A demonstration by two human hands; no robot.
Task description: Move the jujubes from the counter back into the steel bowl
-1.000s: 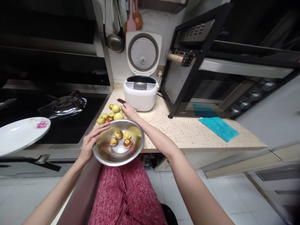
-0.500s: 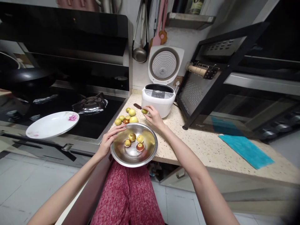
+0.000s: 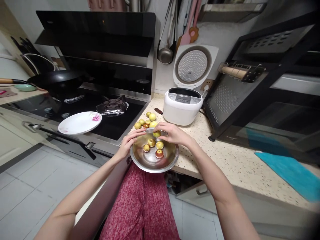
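A shiny metal bowl point(image 3: 140, 159) sits at the counter's front edge. Several small yellow-green and reddish-brown fruits, which look like jujubes point(image 3: 151, 142), lie in it. My left hand point(image 3: 127, 144) holds the bowl's left rim, fingers along the edge. Over the bowl's far side, my right hand point(image 3: 172, 134) pinches one green jujube point(image 3: 157, 133) between thumb and fingers. Just behind the bowl, a cluster of loose jujubes point(image 3: 152, 117) rests on the counter, partly hidden by my right hand.
A white rice cooker point(image 3: 181, 111) stands behind with its lid raised, a dark-handled tool point(image 3: 158, 111) beside it. On the left a white oval plate point(image 3: 80, 123) lies at the stove's front, near a wok point(image 3: 56, 80). A black oven point(image 3: 282, 116) and blue cloth point(image 3: 287, 171) are right.
My right hand has brought the green jujube from beside the rice cooker to over the bowl. My left hand stays on the rim. The camera view has turned left.
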